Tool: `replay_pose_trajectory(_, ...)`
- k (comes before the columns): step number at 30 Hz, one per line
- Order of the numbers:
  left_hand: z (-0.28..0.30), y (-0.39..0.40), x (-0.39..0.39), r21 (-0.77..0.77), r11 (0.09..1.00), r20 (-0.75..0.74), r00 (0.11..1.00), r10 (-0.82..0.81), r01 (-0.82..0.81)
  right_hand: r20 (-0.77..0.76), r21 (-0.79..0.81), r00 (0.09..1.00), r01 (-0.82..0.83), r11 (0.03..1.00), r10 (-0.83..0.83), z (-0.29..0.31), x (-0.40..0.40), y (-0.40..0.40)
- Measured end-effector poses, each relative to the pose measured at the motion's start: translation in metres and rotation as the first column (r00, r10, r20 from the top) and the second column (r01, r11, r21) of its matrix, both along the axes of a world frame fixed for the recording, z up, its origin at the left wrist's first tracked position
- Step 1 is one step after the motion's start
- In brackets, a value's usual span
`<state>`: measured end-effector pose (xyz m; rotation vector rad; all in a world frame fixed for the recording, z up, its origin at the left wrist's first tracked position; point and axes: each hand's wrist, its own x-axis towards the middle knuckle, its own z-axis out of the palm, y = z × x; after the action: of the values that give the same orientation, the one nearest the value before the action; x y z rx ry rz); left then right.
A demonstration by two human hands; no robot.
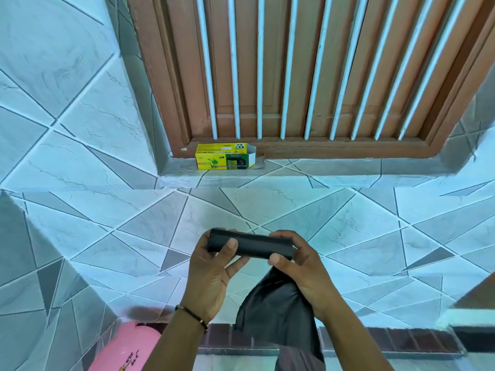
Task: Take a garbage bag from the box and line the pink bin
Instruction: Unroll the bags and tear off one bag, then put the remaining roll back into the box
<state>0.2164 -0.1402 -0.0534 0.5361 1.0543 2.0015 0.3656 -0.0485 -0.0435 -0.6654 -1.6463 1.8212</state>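
A black roll of garbage bags [254,246] is held level in front of me. My left hand [211,274] grips its left end with the thumb on top. My right hand [297,269] grips the right end, and a loose black bag [278,311] hangs down from under it. The yellow and green bag box [223,160] lies on the tiled window ledge, its right flap open. Part of the pink bin [128,346] shows at the bottom left, below my left forearm.
A brown wooden window frame [294,76] with white vertical bars fills the top. Grey and white tiled wall [107,223] surrounds it. A strip of dark brick-like tiles [401,340] runs along the bottom right.
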Motion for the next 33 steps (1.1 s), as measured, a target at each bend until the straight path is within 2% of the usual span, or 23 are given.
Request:
replay_pose_trajectory(2,0.003,0.008,0.001,-0.052,0.998,-0.090,0.995,0.042,-0.047,0.025,0.046,0.999,0.046,0.998,-0.047,-0.001,-0.004,0.009)
replay_pose_trajectory(5,0.009,0.023,-0.003,-0.102,0.989,-0.169,0.982,0.086,-0.105,0.027,0.024,0.995,0.095,0.995,-0.096,0.001,-0.015,0.021)
replay_pose_trajectory(9,0.019,0.045,-0.022,-0.141,0.986,-0.259,0.965,0.051,-0.090,-0.035,-0.017,0.990,0.133,0.991,-0.133,0.005,-0.030,0.039)
replay_pose_trajectory(13,0.030,0.064,-0.054,-0.103,0.995,-0.311,0.949,-0.047,0.015,-0.101,-0.150,0.974,0.189,0.971,-0.205,0.009,-0.043,0.056)
replay_pose_trajectory(17,0.052,0.092,-0.091,-0.033,0.999,-0.461,0.887,-0.013,-0.002,-0.150,-0.268,0.946,0.242,0.932,-0.289,0.013,-0.056,0.071)
replay_pose_trajectory(19,0.064,0.108,-0.108,-0.036,0.998,-0.611,0.791,0.020,-0.053,-0.145,-0.281,0.936,0.273,0.920,-0.322,0.013,-0.059,0.078)
replay_pose_trajectory(21,0.072,0.123,-0.122,-0.051,0.989,-0.774,0.631,0.050,-0.142,-0.148,-0.268,0.926,0.300,0.916,-0.347,0.012,-0.062,0.083)
replay_pose_trajectory(23,0.076,0.137,-0.133,-0.039,0.973,-0.911,0.409,0.059,-0.227,-0.157,-0.259,0.922,0.307,0.916,-0.354,0.014,-0.064,0.085)
replay_pose_trajectory(24,0.077,0.146,-0.140,-0.029,0.965,-0.963,0.265,0.043,-0.262,-0.159,-0.265,0.920,0.309,0.913,-0.357,0.015,-0.065,0.086)
replay_pose_trajectory(26,0.076,0.164,-0.153,-0.057,0.936,-0.998,-0.019,-0.068,-0.348,-0.159,-0.278,0.917,0.313,0.908,-0.365,0.017,-0.066,0.087)
replay_pose_trajectory(27,0.075,0.172,-0.159,-0.109,0.906,-0.979,-0.116,-0.170,-0.409,-0.155,-0.277,0.917,0.317,0.907,-0.368,0.018,-0.067,0.087)
replay_pose_trajectory(28,0.074,0.178,-0.163,-0.174,0.866,-0.943,-0.174,-0.284,-0.468,-0.149,-0.268,0.916,0.326,0.907,-0.373,0.017,-0.067,0.087)
replay_pose_trajectory(30,0.070,0.185,-0.170,-0.263,0.804,-0.876,-0.218,-0.431,-0.533,-0.139,-0.238,0.910,0.352,0.905,-0.391,0.016,-0.068,0.086)
replay_pose_trajectory(33,0.067,0.186,-0.173,-0.254,0.796,-0.861,-0.247,-0.445,-0.550,-0.123,-0.230,0.901,0.382,0.895,-0.416,0.015,-0.068,0.083)
